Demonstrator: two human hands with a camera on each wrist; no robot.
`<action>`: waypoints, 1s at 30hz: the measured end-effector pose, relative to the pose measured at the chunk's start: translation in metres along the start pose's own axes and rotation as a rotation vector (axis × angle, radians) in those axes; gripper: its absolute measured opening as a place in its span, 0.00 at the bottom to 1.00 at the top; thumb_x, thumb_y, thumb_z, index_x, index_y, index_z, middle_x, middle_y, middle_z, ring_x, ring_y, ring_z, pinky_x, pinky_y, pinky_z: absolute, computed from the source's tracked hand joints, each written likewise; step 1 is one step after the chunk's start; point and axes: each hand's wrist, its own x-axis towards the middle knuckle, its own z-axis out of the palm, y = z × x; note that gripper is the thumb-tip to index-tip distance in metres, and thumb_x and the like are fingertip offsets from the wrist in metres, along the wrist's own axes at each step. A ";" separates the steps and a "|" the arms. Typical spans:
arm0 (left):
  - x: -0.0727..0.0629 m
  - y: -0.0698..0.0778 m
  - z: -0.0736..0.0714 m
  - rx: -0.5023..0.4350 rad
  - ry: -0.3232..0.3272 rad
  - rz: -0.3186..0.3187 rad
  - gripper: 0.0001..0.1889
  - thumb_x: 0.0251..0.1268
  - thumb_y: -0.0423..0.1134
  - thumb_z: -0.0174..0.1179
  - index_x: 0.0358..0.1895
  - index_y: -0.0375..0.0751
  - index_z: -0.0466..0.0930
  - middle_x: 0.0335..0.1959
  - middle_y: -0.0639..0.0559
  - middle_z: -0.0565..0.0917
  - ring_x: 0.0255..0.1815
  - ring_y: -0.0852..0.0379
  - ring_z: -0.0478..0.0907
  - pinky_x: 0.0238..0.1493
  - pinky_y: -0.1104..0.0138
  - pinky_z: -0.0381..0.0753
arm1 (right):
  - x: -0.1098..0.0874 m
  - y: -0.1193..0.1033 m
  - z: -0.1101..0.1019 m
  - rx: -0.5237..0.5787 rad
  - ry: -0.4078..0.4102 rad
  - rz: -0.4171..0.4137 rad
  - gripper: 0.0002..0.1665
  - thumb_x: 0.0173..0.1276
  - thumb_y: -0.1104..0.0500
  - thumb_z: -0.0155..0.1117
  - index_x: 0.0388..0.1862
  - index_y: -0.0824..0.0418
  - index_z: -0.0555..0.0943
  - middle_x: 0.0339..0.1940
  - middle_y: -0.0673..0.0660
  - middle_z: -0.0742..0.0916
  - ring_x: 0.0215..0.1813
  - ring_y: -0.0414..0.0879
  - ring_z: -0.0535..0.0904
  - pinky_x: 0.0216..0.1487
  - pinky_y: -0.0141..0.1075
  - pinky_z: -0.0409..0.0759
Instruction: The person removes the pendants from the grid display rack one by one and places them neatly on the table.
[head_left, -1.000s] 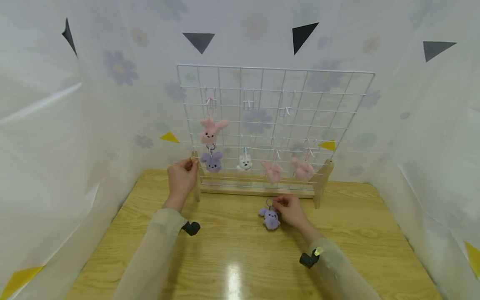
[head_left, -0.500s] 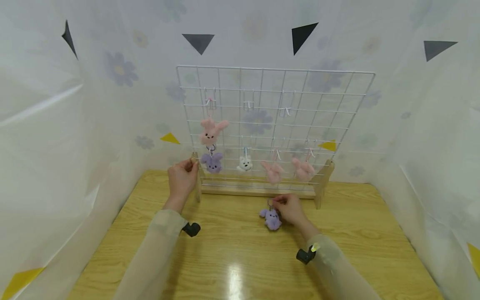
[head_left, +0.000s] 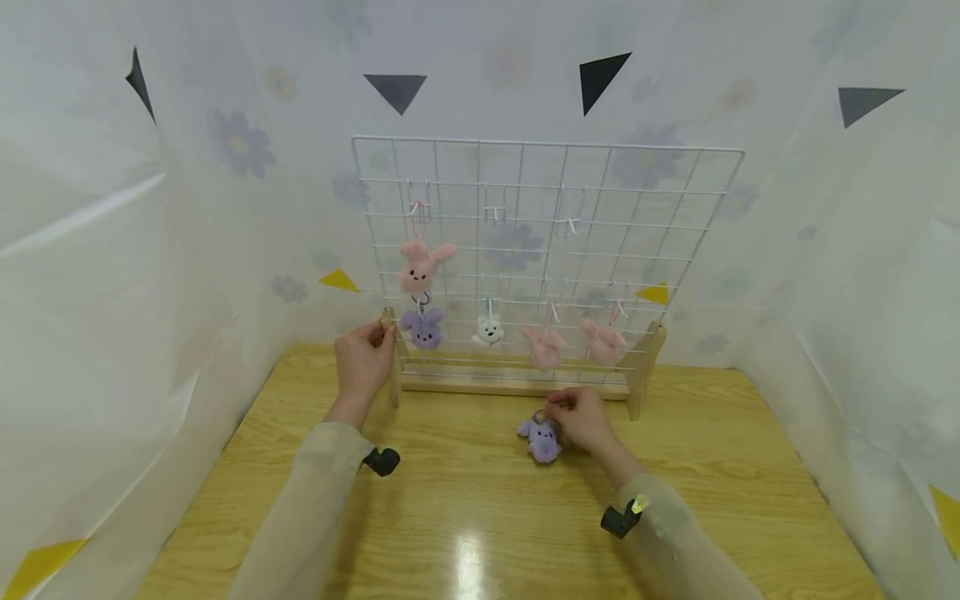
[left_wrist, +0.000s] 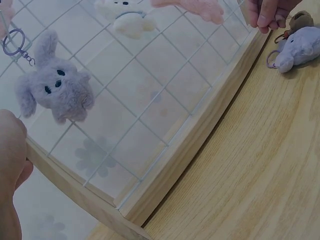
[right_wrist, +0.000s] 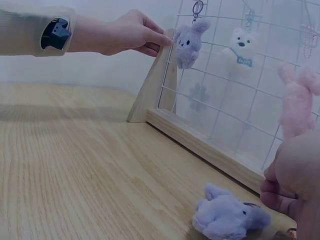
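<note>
My left hand (head_left: pixel 363 358) pinches the top of the rack's left wooden leg (head_left: pixel 394 371) between thumb and fingers. My right hand (head_left: pixel 579 417) hovers low at the front of the rack, fingers loosely curled, nothing visible between them. Beside its fingertips a purple plush bunny keychain (head_left: pixel 542 442) lies on the table. Its ring (left_wrist: pixel 271 59) sits apart from the fingers in the left wrist view. Behind the bunny, a brown fuzzy thing (left_wrist: pixel 302 20) shows partly; my right hand hides it in the head view. Another purple bunny keychain (right_wrist: pixel 188 46) hangs close to my left hand.
The white wire grid rack (head_left: pixel 517 183) stands at the back of the wooden table (head_left: pixel 420 517). On its hooks hang pink plush bunnies (head_left: pixel 420 265) and a white plush bear (head_left: pixel 489 331). Two upper hooks (head_left: pixel 495 217) bear nothing. Floral sheeting encloses the table.
The purple bunny's ring, earlier standing up by my right fingertips, now leans lower, out of them. My left hand keeps its place on the rack leg.
</note>
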 end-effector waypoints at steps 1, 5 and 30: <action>0.000 -0.001 0.000 0.002 0.003 0.003 0.11 0.73 0.34 0.69 0.46 0.27 0.90 0.37 0.35 0.91 0.34 0.42 0.91 0.37 0.51 0.91 | -0.001 -0.002 -0.001 0.010 0.000 -0.008 0.04 0.69 0.71 0.70 0.40 0.73 0.88 0.32 0.59 0.90 0.33 0.44 0.85 0.34 0.29 0.83; 0.001 -0.002 0.000 0.004 0.008 0.013 0.11 0.73 0.34 0.69 0.47 0.27 0.90 0.37 0.35 0.91 0.34 0.42 0.91 0.37 0.51 0.91 | -0.006 -0.014 -0.005 0.051 -0.016 -0.044 0.06 0.70 0.73 0.69 0.43 0.76 0.87 0.35 0.62 0.90 0.35 0.46 0.86 0.35 0.29 0.84; -0.001 0.002 -0.003 -0.020 -0.009 0.006 0.10 0.72 0.33 0.69 0.46 0.26 0.90 0.36 0.34 0.90 0.35 0.41 0.91 0.38 0.50 0.91 | -0.025 -0.126 -0.030 0.232 -0.158 -0.337 0.10 0.75 0.66 0.70 0.49 0.73 0.86 0.41 0.62 0.90 0.42 0.51 0.88 0.45 0.41 0.90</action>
